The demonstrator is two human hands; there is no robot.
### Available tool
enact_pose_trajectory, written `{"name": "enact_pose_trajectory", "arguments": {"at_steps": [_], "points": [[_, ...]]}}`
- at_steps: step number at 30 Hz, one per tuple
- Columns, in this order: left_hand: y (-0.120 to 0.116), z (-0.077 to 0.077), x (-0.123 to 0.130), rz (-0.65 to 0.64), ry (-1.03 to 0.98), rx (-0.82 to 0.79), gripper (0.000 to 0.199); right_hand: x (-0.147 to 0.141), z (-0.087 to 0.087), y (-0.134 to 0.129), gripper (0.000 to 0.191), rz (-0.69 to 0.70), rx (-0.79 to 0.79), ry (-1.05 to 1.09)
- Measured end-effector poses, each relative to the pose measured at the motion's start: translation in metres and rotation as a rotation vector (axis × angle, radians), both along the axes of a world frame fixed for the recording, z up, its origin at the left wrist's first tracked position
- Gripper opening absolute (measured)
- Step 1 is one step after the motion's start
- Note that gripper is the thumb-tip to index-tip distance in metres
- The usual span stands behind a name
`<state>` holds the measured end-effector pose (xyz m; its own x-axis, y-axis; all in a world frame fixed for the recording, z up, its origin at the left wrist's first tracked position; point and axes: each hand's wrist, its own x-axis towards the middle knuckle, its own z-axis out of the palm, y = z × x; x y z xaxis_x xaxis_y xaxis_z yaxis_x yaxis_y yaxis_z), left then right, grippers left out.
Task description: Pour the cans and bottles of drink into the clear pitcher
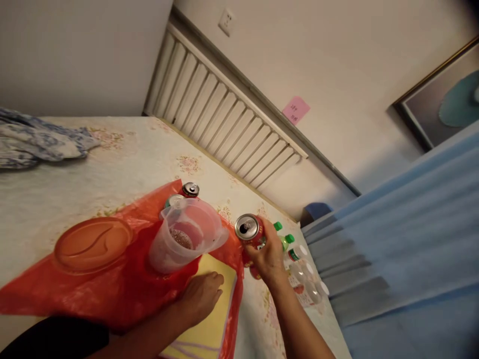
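Note:
My right hand (267, 254) is wrapped round an opened red can (249, 229), held tilted to the right of a translucent plastic pitcher (160, 249). Some dark, foamy liquid (181, 238) shows inside the pitcher. My left hand (204, 295) rests on a yellow cloth or sheet (220, 319), its fingers curled; whether anything is under them is hidden. Beneath the pitcher and the yellow piece spreads a red plastic bag (93, 299). An orange round lid (93, 244) lies on the bag at the left. Behind the pitcher stand another opened can (190, 189) and a teal-sided one (175, 200).
Green-capped bottles (288, 240) and clear plastic cups or bottles (310, 289) stand at the table's right side. A blue-patterned cloth (45, 142) lies at the far left of the flowered tablecloth (130, 164). Beyond are a radiator (224, 114) and a blue curtain (404, 239).

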<state>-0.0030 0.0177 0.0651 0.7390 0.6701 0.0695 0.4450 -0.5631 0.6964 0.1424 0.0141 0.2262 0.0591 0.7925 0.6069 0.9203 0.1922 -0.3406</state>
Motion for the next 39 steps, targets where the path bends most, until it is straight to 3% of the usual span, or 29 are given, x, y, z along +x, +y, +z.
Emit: {"name": "enact_pose_trajectory", "arguments": {"at_steps": [7, 12, 23, 39], "points": [[-0.003, 0.000, -0.002, 0.017, -0.031, -0.018, 0.022, -0.017, 0.026, 0.028, 0.073, 0.219, 0.040, -0.368], [-0.006, 0.003, -0.004, 0.035, -0.058, -0.021, 0.023, -0.023, 0.035, 0.040, 0.072, 0.273, 0.109, -0.555], [-0.002, -0.007, 0.003, 0.018, 0.025, -0.007, 0.019, -0.030, 0.048, 0.047, 0.054, 0.296, 0.171, -0.723], [-0.006, -0.001, -0.001, 0.055, 0.007, 0.015, 0.017, -0.031, 0.053, 0.048, 0.050, 0.307, 0.180, -0.800]]}}
